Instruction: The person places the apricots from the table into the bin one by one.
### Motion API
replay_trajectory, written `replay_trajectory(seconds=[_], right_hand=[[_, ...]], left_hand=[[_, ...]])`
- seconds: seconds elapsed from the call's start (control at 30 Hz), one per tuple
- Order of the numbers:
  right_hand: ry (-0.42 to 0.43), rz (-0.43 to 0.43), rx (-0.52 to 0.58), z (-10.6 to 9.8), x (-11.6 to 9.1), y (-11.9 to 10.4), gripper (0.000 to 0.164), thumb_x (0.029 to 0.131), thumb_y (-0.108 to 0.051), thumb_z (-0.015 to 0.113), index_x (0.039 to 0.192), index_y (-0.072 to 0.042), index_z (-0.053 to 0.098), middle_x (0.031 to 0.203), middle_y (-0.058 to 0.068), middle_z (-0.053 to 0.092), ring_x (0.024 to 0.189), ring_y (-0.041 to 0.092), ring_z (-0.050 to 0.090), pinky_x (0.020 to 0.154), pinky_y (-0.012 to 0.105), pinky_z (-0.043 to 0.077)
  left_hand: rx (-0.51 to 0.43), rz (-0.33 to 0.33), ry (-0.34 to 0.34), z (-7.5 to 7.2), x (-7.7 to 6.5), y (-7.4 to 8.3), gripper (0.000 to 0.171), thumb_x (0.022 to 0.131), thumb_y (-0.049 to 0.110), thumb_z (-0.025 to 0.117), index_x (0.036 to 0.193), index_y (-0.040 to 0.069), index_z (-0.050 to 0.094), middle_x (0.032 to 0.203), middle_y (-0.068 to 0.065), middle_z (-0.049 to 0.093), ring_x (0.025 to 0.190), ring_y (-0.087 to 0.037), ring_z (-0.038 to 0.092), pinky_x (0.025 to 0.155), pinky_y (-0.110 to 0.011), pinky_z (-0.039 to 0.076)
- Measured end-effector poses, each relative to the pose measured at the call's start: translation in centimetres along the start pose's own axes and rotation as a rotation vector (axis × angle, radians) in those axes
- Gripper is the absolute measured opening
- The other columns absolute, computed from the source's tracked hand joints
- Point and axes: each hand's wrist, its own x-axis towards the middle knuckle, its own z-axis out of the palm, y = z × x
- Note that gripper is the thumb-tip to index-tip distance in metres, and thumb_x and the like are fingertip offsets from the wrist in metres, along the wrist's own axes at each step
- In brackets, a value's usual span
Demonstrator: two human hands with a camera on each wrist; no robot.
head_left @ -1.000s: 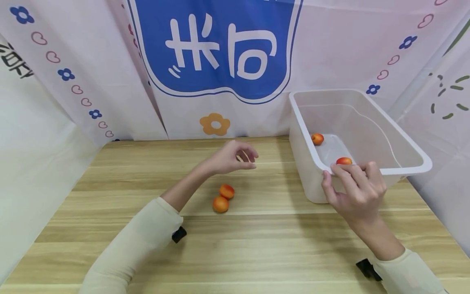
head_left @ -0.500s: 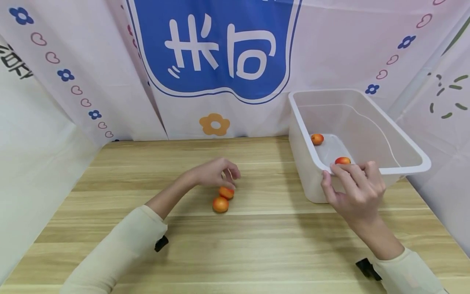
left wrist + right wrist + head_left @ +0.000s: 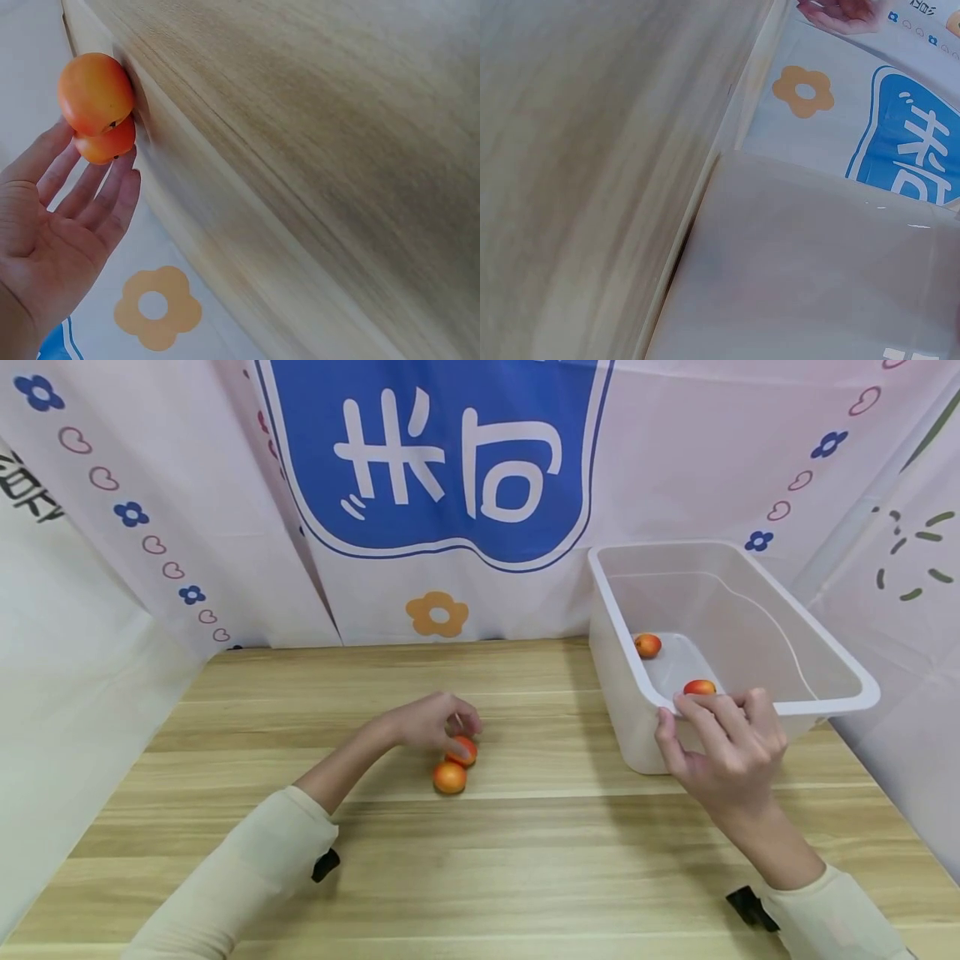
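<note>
Two small orange-red oval fruits lie together on the wooden table. My left hand [image 3: 431, 722] is at the farther fruit [image 3: 465, 749]; its thumb overlaps that fruit and the other fingers arch just above and beyond it. In the left wrist view, the nearer fruit [image 3: 96, 94] partly covers the farther one [image 3: 109, 142], the fingers [image 3: 94, 187] reach up to it, and the thumb's tip is hidden behind the fruits. My right hand [image 3: 731, 752] grips the near rim of a white plastic bin [image 3: 626, 710] at its left corner, thumb outside.
Inside the bin lie two similar fruits, one [image 3: 647, 646] by the left wall, the other [image 3: 699, 687] near the front. A printed cloth [image 3: 525, 602] hangs behind the wooden table [image 3: 525, 860], and white cloth walls close both sides.
My left hand has come down and toward the left from above the table to the farther fruit, its thumb now over it. The right hand has kept its grip on the bin.
</note>
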Motion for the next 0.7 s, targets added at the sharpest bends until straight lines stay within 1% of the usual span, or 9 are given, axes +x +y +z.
replay_trajectory(seconds=[0.3, 0.43, 0.6, 0.7], right_hand=[[-0.003, -0.005, 0.002, 0.00, -0.02, 0.03, 0.035, 0.092, -0.024, 0.067, 0.069, 0.002, 0.069, 0.065, 0.014, 0.060, 0.055, 0.043, 0.035, 0.050, 0.046, 0.027], [-0.006, -0.009, 0.001, -0.02, -0.05, 0.03, 0.034, 0.091, -0.023, 0.067, 0.069, 0.002, 0.069, 0.065, 0.015, 0.060, 0.056, 0.043, 0.035, 0.050, 0.046, 0.026], [-0.001, -0.007, -0.004, 0.00, -0.06, 0.07, 0.035, 0.092, -0.024, 0.067, 0.069, 0.002, 0.068, 0.065, 0.014, 0.061, 0.055, 0.043, 0.035, 0.050, 0.046, 0.027], [0.001, -0.006, -0.006, 0.00, -0.09, 0.08, 0.036, 0.093, -0.025, 0.067, 0.069, 0.002, 0.069, 0.065, 0.014, 0.061, 0.055, 0.043, 0.035, 0.050, 0.046, 0.027]], left_hand=[[-0.024, -0.001, -0.009, 0.15, -0.01, 0.01, 0.027, 0.086, 0.006, 0.085, 0.107, -0.004, 0.071, 0.097, -0.005, 0.074, 0.090, -0.018, 0.070, 0.086, -0.030, 0.059], [-0.037, 0.004, 0.003, 0.16, 0.05, -0.05, 0.026, 0.086, 0.006, 0.085, 0.106, -0.004, 0.072, 0.095, -0.005, 0.074, 0.088, -0.015, 0.068, 0.085, -0.029, 0.058], [-0.117, 0.024, 0.040, 0.17, 0.32, -0.06, 0.023, 0.087, 0.004, 0.083, 0.105, -0.004, 0.072, 0.094, -0.005, 0.074, 0.085, -0.014, 0.067, 0.083, -0.030, 0.058], [-0.182, 0.033, 0.069, 0.14, 0.53, 0.12, 0.021, 0.087, 0.001, 0.081, 0.106, -0.004, 0.072, 0.097, -0.005, 0.075, 0.088, -0.015, 0.068, 0.087, -0.031, 0.059]])
